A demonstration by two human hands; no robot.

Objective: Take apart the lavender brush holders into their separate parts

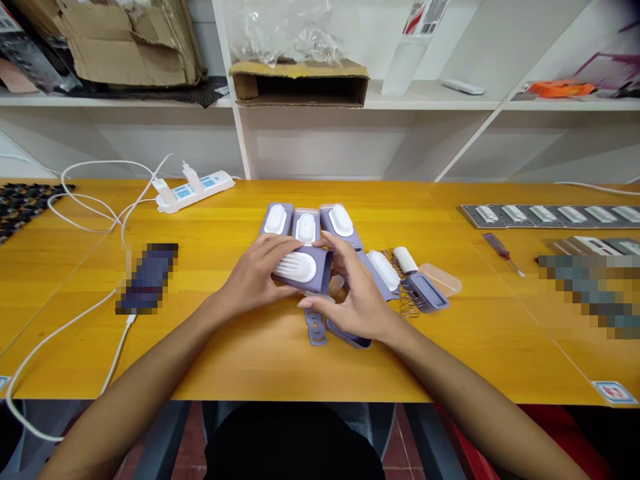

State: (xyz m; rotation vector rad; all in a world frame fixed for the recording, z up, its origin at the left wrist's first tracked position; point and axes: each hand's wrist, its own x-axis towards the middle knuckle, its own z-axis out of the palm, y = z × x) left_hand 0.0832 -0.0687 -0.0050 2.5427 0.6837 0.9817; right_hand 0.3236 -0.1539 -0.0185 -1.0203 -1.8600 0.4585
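Observation:
My left hand [253, 273] is wrapped round a purple plastic casing [320, 270] with a white oval piece [300, 267] on its upper face. The casing's hollow end points right. At that end my right hand [357, 293] curls, its fingertips at the casing's edge and its thumb apart below; a translucent piece [337, 287] shows partly behind its fingers. Beyond the hands lie several similar purple casings [277, 220] with white ovals. Under my right hand sit a purple tray-like part [350, 335] and a flat slotted purple strip [316, 328].
Right of my hands are metal springs [410, 307], a white cylinder [405, 260], a purple frame [430, 293] and a peach cover [443, 280]. A screwdriver [503, 253] and a metal strip fixture [545, 223] lie farther right. Left are a phone [149, 279], cables and a power strip [195, 190].

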